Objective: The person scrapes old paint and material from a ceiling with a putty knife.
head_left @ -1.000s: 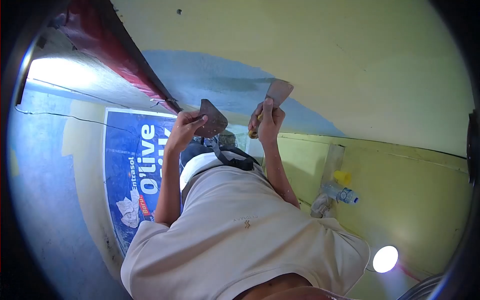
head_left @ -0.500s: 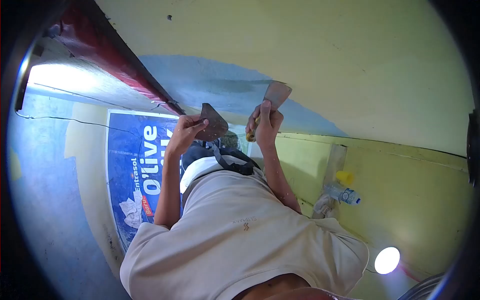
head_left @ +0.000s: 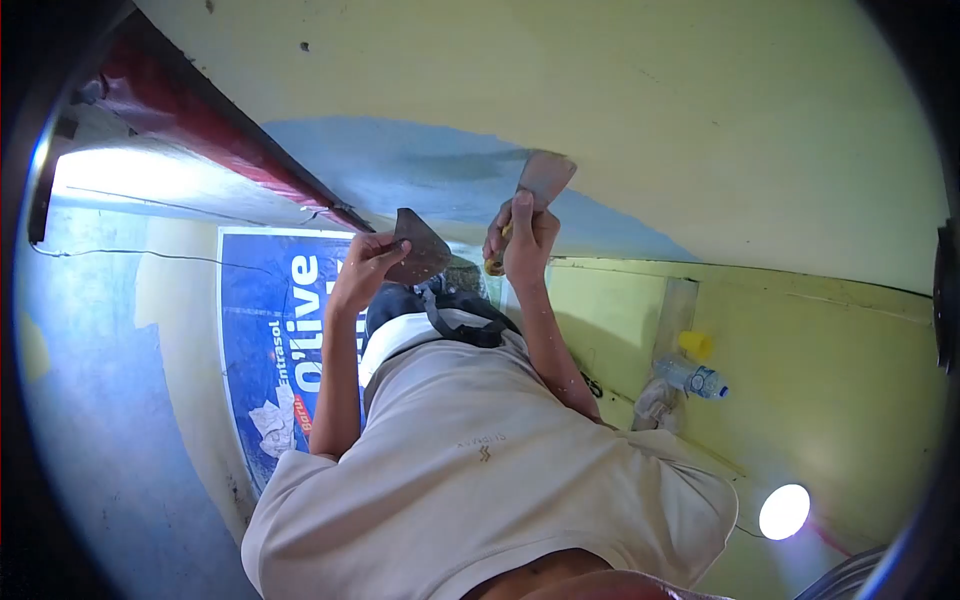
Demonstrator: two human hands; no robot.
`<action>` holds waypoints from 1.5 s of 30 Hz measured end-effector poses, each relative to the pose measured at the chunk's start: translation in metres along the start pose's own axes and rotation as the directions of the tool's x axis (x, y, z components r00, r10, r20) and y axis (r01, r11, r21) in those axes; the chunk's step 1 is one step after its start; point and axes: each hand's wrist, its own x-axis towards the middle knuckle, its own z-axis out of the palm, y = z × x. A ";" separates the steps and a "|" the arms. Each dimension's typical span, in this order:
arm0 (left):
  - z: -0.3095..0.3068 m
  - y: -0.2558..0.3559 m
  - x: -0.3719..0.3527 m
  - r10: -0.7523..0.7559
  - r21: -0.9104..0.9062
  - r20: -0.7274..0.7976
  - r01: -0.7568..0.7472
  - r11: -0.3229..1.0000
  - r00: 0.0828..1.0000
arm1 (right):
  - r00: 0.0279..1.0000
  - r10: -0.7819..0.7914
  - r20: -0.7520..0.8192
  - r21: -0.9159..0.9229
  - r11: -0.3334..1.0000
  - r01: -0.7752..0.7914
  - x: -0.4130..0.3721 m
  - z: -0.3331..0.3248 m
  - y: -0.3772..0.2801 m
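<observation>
My left hand (head_left: 368, 272) is closed on a dark flat plate (head_left: 424, 248), thumb pressed on its face, with pale specks on its lower part. In my right hand (head_left: 528, 240) is a putty knife (head_left: 548, 178); its yellow handle shows below my fingers. The broad blade points at the wall (head_left: 680, 120), its tip overlapping the upper edge of a blue patch (head_left: 390, 150). A darker, damp-looking streak crosses that patch left of the blade. The two tools are held a short way apart in front of my body.
A blue printed banner (head_left: 255, 290) hangs at left, below a red sheet (head_left: 190, 110) along a dark edge. A thin wire (head_left: 150, 252) runs across there. At right are a plastic bottle (head_left: 690, 378), a yellow cup (head_left: 695, 345), a wooden post (head_left: 676, 310) and a lit lamp (head_left: 785, 511).
The putty knife and my right hand have shifted slightly up and left in the view, and the wall's marks have moved left too. Both hands keep their holds.
</observation>
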 end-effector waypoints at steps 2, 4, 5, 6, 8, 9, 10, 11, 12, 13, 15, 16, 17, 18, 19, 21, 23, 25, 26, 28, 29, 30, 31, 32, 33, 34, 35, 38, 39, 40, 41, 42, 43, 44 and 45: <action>0.002 0.002 -0.002 0.051 0.058 -0.027 -0.049 0.997 0.998 | 1.000 -0.015 0.020 -0.011 1.000 0.015 0.005 -0.005 0.010; 0.002 -0.001 -0.002 0.072 0.056 -0.044 -0.070 0.996 0.996 | 0.999 0.021 0.026 0.027 0.999 -0.022 -0.004 -0.003 0.003; 0.001 -0.003 -0.002 0.068 0.058 -0.024 -0.066 0.996 0.997 | 0.999 0.040 0.000 0.084 0.996 -0.040 -0.006 -0.002 0.000; -0.004 -0.004 0.000 0.064 0.061 -0.002 -0.064 0.996 0.998 | 1.000 0.029 -0.007 0.048 0.998 -0.028 -0.007 -0.005 0.002; -0.006 -0.005 -0.001 0.065 0.067 0.007 -0.066 0.996 0.998 | 1.000 0.003 -0.011 -0.014 1.000 -0.003 -0.005 -0.014 0.009; -0.004 -0.003 -0.001 0.073 0.067 -0.004 -0.073 0.995 0.997 | 0.999 0.009 -0.036 -0.010 1.000 -0.009 -0.006 -0.013 0.007; -0.002 -0.002 -0.001 0.081 0.067 -0.014 -0.080 0.995 0.997 | 0.999 0.027 -0.023 0.002 1.000 -0.027 -0.009 -0.015 0.005; -0.001 -0.001 0.000 0.073 0.054 0.001 -0.072 0.996 0.997 | 0.999 0.048 -0.009 0.012 0.999 -0.048 -0.012 -0.016 0.001; -0.002 0.000 0.001 0.062 0.040 0.015 -0.062 0.997 0.998 | 0.997 0.071 0.005 0.021 0.997 -0.071 -0.013 -0.014 -0.004; -0.001 0.000 -0.001 0.046 0.026 0.033 -0.047 0.999 0.998 | 0.998 0.061 -0.012 0.002 0.998 -0.061 -0.013 -0.005 -0.016; 0.003 0.002 -0.003 0.048 0.026 0.012 -0.049 0.998 0.999 | 1.000 0.003 -0.005 -0.014 1.000 -0.003 -0.009 -0.010 -0.003; 0.004 0.005 -0.001 0.057 0.028 0.004 -0.057 0.998 0.998 | 0.999 -0.034 0.001 -0.020 0.999 0.034 -0.006 -0.014 0.005; -0.003 -0.006 0.006 0.074 0.046 0.041 -0.076 0.996 0.996 | 1.000 -0.013 0.021 -0.099 0.995 0.015 -0.008 -0.021 0.011; 0.000 -0.005 0.009 0.044 -0.001 0.034 -0.044 0.999 0.998 | 0.999 0.007 0.045 -0.176 0.984 0.001 -0.009 -0.029 0.016; 0.005 -0.004 0.008 0.010 -0.048 0.023 -0.009 0.999 1.000 | 0.997 0.033 0.070 -0.250 0.968 -0.014 -0.012 -0.034 0.019; 0.006 -0.009 0.012 -0.049 -0.132 -0.015 0.046 0.990 0.999 | 0.991 0.076 0.110 -0.285 0.958 -0.042 -0.016 -0.037 0.020; 0.003 -0.022 0.012 -0.105 -0.156 -0.062 0.095 0.983 0.993 | 0.972 0.155 0.177 -0.268 0.958 -0.104 -0.020 -0.037 0.014; 0.004 -0.026 0.011 -0.126 -0.172 -0.103 0.107 0.979 0.987 | 0.962 0.106 0.250 -0.177 0.982 -0.062 -0.017 -0.024 0.004; 0.003 -0.027 0.011 -0.116 -0.173 -0.124 0.094 0.980 0.985 | 0.955 0.079 0.286 -0.128 0.991 -0.044 -0.014 -0.018 0.001; 0.002 -0.025 0.009 -0.094 -0.171 -0.172 0.064 0.983 0.981 | 0.926 0.053 0.374 -0.093 0.996 -0.019 -0.006 -0.011 -0.001; -0.001 -0.023 0.008 -0.056 -0.169 -0.196 0.022 0.985 0.979 | 0.910 0.031 0.414 -0.095 0.995 0.009 -0.001 -0.009 -0.003; -0.002 -0.016 0.006 -0.032 -0.186 -0.214 -0.009 0.982 0.976 | 0.891 0.009 0.453 -0.098 0.994 0.040 0.002 -0.008 -0.003; -0.005 -0.010 0.003 -0.009 -0.205 -0.234 -0.041 0.978 0.972 | 0.905 -0.022 0.426 -0.080 0.995 0.062 0.002 -0.008 0.000; -0.010 -0.006 0.000 0.015 -0.223 -0.257 -0.075 0.972 0.966 | 0.915 -0.052 0.399 -0.062 0.995 0.084 0.000 -0.008 0.004; -0.016 -0.003 -0.002 0.051 -0.207 -0.300 -0.117 0.971 0.953 | 0.925 -0.082 0.371 -0.044 0.993 0.105 -0.001 -0.007 0.009; -0.015 0.002 -0.008 0.066 -0.254 -0.363 -0.166 0.953 0.929 | 0.938 -0.064 0.341 -0.027 0.997 0.078 -0.002 -0.007 0.012; -0.019 -0.001 -0.009 0.104 -0.251 -0.402 -0.219 0.943 0.910 | 0.950 -0.045 0.309 -0.010 0.999 0.051 -0.003 -0.008 0.016; -0.042 -0.020 -0.020 0.135 -0.228 -0.443 -0.257 0.939 0.886 | 0.955 -0.060 0.289 0.012 0.998 0.059 0.003 -0.007 0.018; -0.038 -0.018 -0.023 0.129 -0.245 -0.464 -0.267 0.932 0.876 | 0.955 -0.106 0.278 0.020 0.994 0.104 0.006 -0.003 0.015; -0.035 -0.019 -0.028 0.113 -0.260 -0.482 -0.265 0.929 0.869 | 0.955 -0.145 0.257 0.028 0.989 0.143 0.003 -0.004 0.013; -0.033 -0.021 -0.030 0.103 -0.262 -0.490 -0.259 0.930 0.865 | 0.966 -0.104 0.238 0.056 0.994 0.094 0.004 -0.007 0.018; -0.037 -0.024 -0.030 0.090 -0.275 -0.481 -0.248 0.929 0.872 | 0.965 -0.083 0.250 0.056 0.996 0.071 0.007 -0.006 0.019; -0.038 -0.029 -0.029 0.085 -0.279 -0.488 -0.248 0.928 0.869 | 0.963 -0.055 0.265 0.052 0.998 0.042 0.005 -0.007 0.020; -0.039 -0.035 -0.028 0.076 -0.287 -0.497 -0.247 0.926 0.865 | 0.959 -0.023 0.281 0.043 0.999 0.011 0.005 -0.007 0.020; -0.036 -0.032 -0.025 0.084 -0.288 -0.491 -0.253 0.924 0.867 | 0.962 -0.038 0.272 0.040 0.999 0.028 0.004 0.001 0.012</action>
